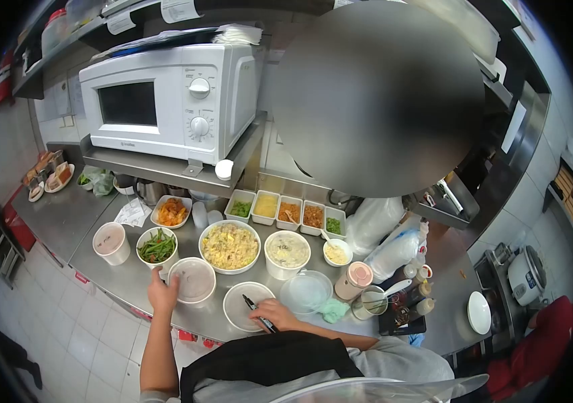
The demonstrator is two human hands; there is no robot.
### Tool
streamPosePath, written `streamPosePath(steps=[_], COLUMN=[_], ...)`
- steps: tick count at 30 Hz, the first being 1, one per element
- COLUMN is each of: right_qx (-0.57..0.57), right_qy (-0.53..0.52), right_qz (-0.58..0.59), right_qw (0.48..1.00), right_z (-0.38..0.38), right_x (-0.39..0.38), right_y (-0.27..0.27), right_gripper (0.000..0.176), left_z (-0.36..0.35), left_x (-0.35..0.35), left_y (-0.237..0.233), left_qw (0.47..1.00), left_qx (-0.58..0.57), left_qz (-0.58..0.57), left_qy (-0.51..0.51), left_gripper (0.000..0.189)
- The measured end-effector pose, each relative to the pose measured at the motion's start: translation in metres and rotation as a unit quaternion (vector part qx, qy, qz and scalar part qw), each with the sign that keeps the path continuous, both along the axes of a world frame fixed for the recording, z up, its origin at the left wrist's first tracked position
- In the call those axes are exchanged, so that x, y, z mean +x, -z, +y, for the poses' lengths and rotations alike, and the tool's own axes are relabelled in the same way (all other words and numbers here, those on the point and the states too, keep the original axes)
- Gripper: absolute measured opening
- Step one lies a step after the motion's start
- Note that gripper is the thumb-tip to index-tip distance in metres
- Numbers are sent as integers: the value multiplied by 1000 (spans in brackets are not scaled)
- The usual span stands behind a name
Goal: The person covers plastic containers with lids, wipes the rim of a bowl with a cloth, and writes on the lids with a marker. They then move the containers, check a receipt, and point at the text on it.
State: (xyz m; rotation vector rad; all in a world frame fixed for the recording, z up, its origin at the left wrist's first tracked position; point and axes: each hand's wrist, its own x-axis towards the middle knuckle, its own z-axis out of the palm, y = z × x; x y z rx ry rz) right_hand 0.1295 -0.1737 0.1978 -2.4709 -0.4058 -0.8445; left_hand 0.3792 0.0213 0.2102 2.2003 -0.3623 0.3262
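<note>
My right hand (277,314) is closed around a black marker (259,313), held slantwise over a round white container (237,306) with a translucent lid. My left hand (162,293) is at the left edge of another lidded white container (193,280). Its thumb and forefinger are drawn together, with something small and dark between them that I cannot make out. Just beyond it stands a tub of green beans (157,247). Behind the containers are a bowl of fried rice (230,247) and a tub of creamy white food (288,253).
A white microwave (172,101) sits on a raised shelf. Small trays of chopped ingredients (290,212) line the back of the steel counter. Loose clear lids (306,292), a green cloth (333,310) and sauce bottles (418,293) are to the right. A person in red (535,342) is at far right.
</note>
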Motion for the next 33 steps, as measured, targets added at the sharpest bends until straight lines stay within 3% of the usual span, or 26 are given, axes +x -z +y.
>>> streamPosePath(steps=[7, 12, 19, 25, 33], right_qx=[-3, 17, 27, 9, 9], right_qy=[-7, -9, 19, 37, 50], right_qz=[6, 24, 31, 17, -21], right_qw=[1000, 1000, 999, 999, 998], right_z=[-6, -4, 4, 10, 28], right_x=[-2, -2, -1, 3, 4], right_y=[7, 6, -2, -6, -20], right_gripper=[31, 29, 27, 24, 23], left_z=[-9, -6, -5, 16, 37], left_x=[32, 14, -14, -18, -2], left_y=[47, 59, 63, 67, 72], left_qw=[987, 986, 957, 944, 973], left_qx=[-83, -153, -217, -271, -225], left_qz=[126, 59, 191, 181, 40], left_qy=[51, 18, -7, -43, 36], left_gripper=[31, 24, 23, 25, 16])
